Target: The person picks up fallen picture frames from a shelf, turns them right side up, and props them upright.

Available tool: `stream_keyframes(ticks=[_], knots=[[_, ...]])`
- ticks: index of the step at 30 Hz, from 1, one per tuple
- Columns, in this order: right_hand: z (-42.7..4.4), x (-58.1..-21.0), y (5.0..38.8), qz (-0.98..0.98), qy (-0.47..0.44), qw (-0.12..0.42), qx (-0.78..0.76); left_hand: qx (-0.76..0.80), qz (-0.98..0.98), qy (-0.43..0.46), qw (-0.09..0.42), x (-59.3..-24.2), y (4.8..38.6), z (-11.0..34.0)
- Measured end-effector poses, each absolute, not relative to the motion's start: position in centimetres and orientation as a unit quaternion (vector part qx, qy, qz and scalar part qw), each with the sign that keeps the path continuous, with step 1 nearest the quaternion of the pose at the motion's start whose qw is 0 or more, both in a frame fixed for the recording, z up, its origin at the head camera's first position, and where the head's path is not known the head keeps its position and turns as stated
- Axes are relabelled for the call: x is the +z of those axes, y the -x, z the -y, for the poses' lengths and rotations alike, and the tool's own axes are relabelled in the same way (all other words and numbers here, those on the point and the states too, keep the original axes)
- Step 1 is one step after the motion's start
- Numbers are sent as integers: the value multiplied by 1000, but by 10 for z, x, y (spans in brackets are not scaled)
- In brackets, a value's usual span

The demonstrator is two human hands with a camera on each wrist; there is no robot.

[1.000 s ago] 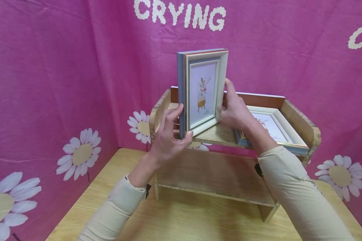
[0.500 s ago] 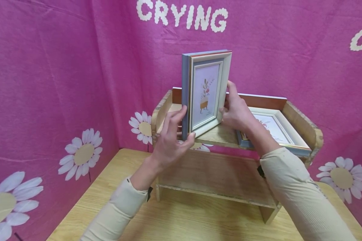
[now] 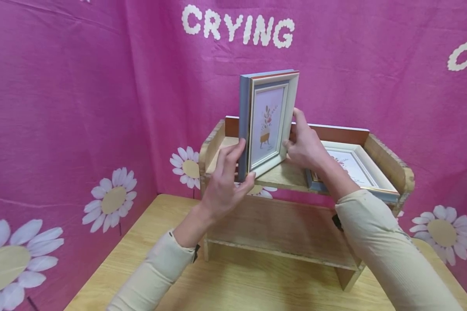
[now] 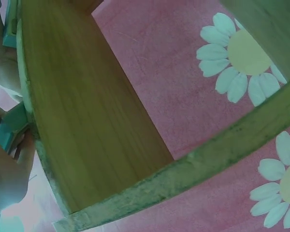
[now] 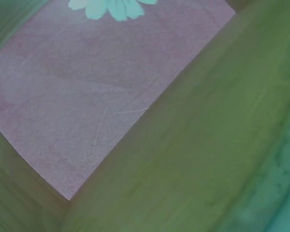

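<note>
Both hands hold a picture frame (image 3: 267, 125) nearly upright at the top of a small wooden shelf unit (image 3: 280, 220). It has white and blue-grey borders round a print of a plant in a pot. My left hand (image 3: 223, 185) grips its lower left edge, thumb at the front bottom corner. With my right hand (image 3: 305, 144) I grip its right edge; some of those fingers are hidden behind it. Whether its bottom touches the board, I cannot tell. In the left wrist view, part of the left hand (image 4: 9, 169) shows around a frame corner (image 4: 12, 126). The right wrist view shows no hand.
A second picture frame (image 3: 367, 166) lies face up on the right of the top board, partly behind my right forearm. The unit has raised side panels (image 3: 389, 157) and a back rail (image 3: 338, 131). It stands on a wooden table (image 3: 171, 211) before a pink flowered cloth (image 3: 159, 77).
The view has shifted slightly. The upright frame has moved a little to the right and looks turned slightly more edge-on. Both hands keep their hold; the lying frame stays put.
</note>
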State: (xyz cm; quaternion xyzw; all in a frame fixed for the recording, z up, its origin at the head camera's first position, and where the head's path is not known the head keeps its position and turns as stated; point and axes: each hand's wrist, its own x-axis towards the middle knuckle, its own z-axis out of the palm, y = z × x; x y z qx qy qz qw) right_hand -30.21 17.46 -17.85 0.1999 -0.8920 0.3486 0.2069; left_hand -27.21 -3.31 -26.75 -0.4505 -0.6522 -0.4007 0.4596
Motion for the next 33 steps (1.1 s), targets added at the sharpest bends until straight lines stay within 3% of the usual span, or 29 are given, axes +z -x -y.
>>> stream_keyframes(ticks=[5, 11, 18, 24, 28, 33], knots=[[-173, -178, 302, 907, -170, 221, 315, -391, 662, 443, 461, -268, 270, 29], [-173, -180, 300, 923, -146, 208, 288, -328, 673, 431, 504, -271, 266, 24], [-174, -176, 299, 922, -150, 221, 280, -315, 674, 421, 520, -268, 264, 20], [-180, -163, 295, 878, -188, 194, 396, -269, 681, 393, 556, -264, 263, 22], [-181, -148, 277, 811, -208, 269, 476, -236, 688, 381, 570, -262, 262, 23], [-172, -130, 249, 765, -267, 373, 453, -234, 691, 383, 566, -263, 262, 26]])
